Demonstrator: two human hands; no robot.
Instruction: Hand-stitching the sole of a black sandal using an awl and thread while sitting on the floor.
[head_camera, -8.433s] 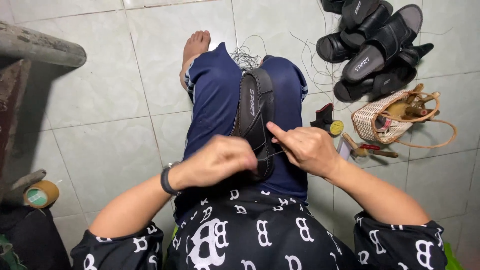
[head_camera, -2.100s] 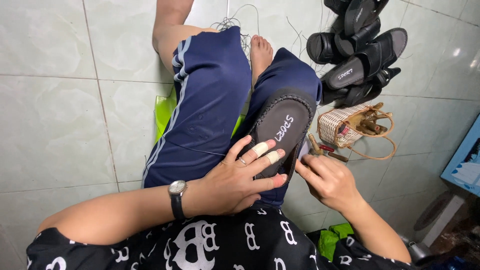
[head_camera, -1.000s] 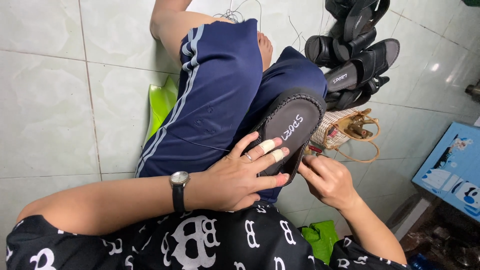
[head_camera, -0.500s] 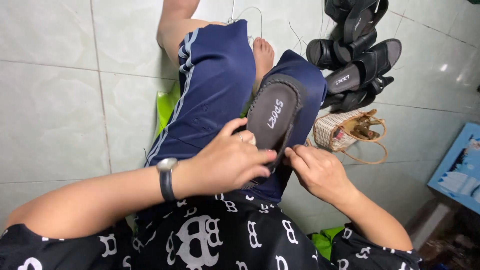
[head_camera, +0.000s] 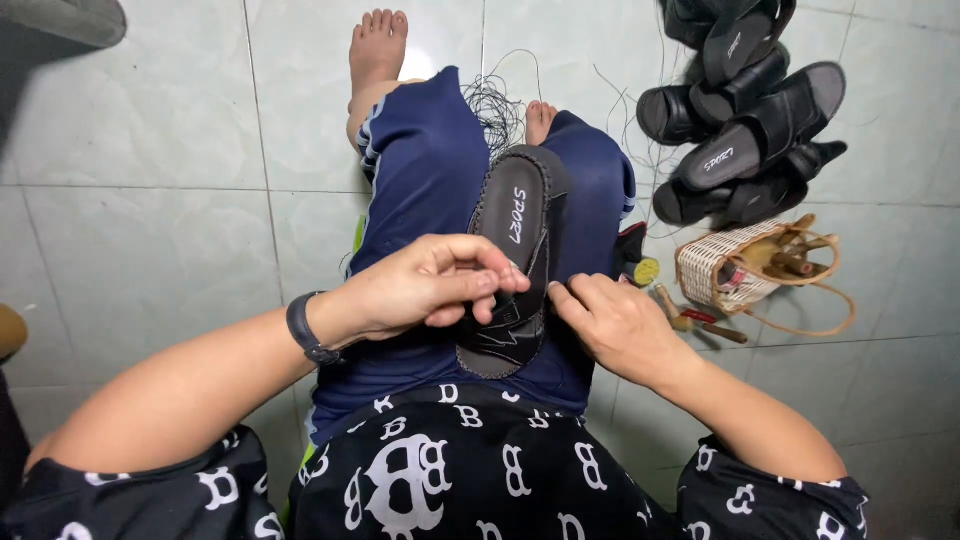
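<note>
- Sandal (head_camera: 512, 265): black, sole up, lying along the person's right thigh, toe toward 12 o'clock; stitching runs round its rim.
- Left hand (head_camera: 425, 285): fingers pinched together over the sandal's left edge near the heel, thumb meeting forefinger. Whether a needle or thread sits in the pinch cannot be told.
- Right hand (head_camera: 620, 325): at 3 o'clock of the sandal, fingers curled together with the tips pressed on its right rim.
- Handling, as a judgement: the sandal looks light, with a stiff but slightly bendable sole and a grippy, textured underside. It should not be fragile. Best hold appears to be across the waist or heel, thumb on one rim and fingers on the other, clear of the stitch line.
- Surroundings: pile of sandals (head_camera: 745, 110) at 2 o'clock; wicker basket (head_camera: 725, 265) with tools at 3 o'clock; loose thread (head_camera: 495, 105) on the tiled floor (head_camera: 150, 200) at 12 o'clock.
- Change from half a second earlier: the left hand then gripped the heel whole-fisted; it now pinches at the edge. The sandal lies straighter along the thigh, and the view looks more squarely down.
</note>
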